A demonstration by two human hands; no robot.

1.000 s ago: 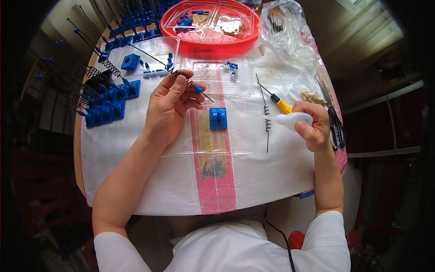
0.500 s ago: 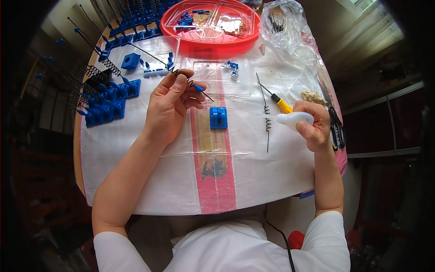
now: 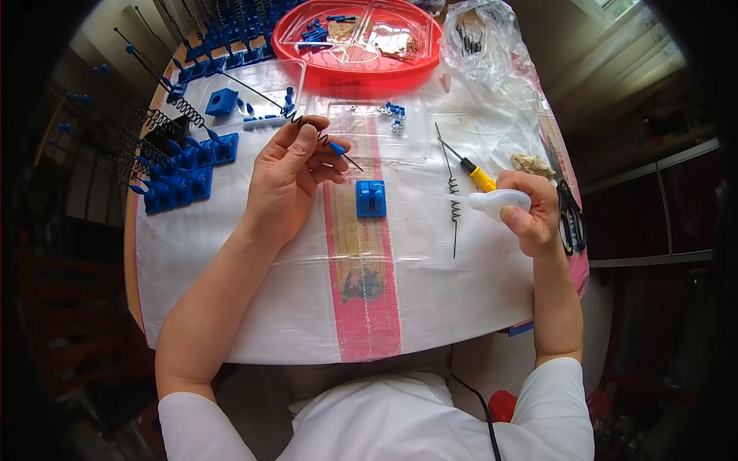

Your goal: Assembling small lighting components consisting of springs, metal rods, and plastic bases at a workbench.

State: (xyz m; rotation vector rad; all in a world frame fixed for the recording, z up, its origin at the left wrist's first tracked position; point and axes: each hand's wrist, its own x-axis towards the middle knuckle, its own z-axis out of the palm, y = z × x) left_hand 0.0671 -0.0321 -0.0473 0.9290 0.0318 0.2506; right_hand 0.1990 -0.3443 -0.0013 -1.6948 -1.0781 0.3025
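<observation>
Nearest, on the white sheet with its pink stripe — right hand wrapped tight round a small white squeeze bottle, nozzle aimed left toward a loose spring wire lying just beside it and a yellow-handled screwdriver. Mid-table, a small blue square block flat on the stripe, apart from both hands; just left, left hand with fingertips pinched on a thin coiled spring rod with a blue tip. Farther off — rows of blue blocks at left, scissors at right, a red tray and clear bag at the far edge.
</observation>
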